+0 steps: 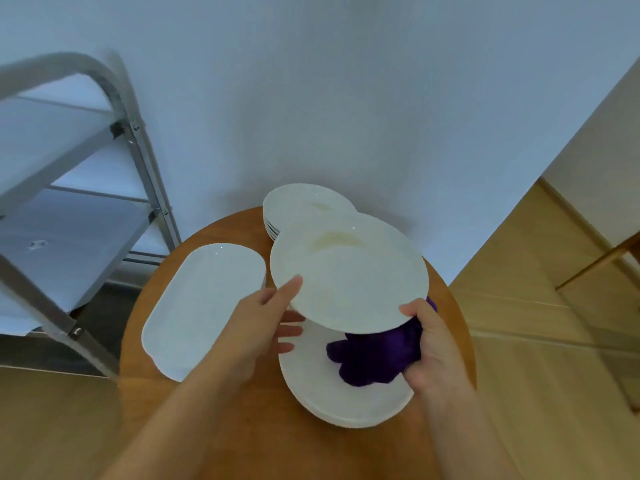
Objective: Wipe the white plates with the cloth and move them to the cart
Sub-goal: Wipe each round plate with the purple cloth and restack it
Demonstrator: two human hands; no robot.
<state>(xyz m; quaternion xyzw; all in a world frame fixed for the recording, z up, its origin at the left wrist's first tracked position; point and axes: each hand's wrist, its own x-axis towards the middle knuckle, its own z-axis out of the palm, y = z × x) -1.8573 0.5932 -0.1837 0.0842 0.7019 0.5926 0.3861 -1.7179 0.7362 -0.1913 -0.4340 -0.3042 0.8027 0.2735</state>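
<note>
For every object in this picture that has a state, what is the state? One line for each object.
Round plate: lifted above the table, held by both hands, yellowish stain near its far rim.
Purple cloth: bunched in the right hand, under the plate.
Left hand: thumb on the plate's rim, fingers below.
Near stack of plates: on the table, untouched.
Far stack: top plate stained.
Oblong platter: flat on the table.
Cart: visible shelves hold no plates.

L hand [266, 320]: thumb up, fingers spread, gripping. R hand [429, 344]: curled shut, thumb on top. Both forearms bare, reaching fwd.
</note>
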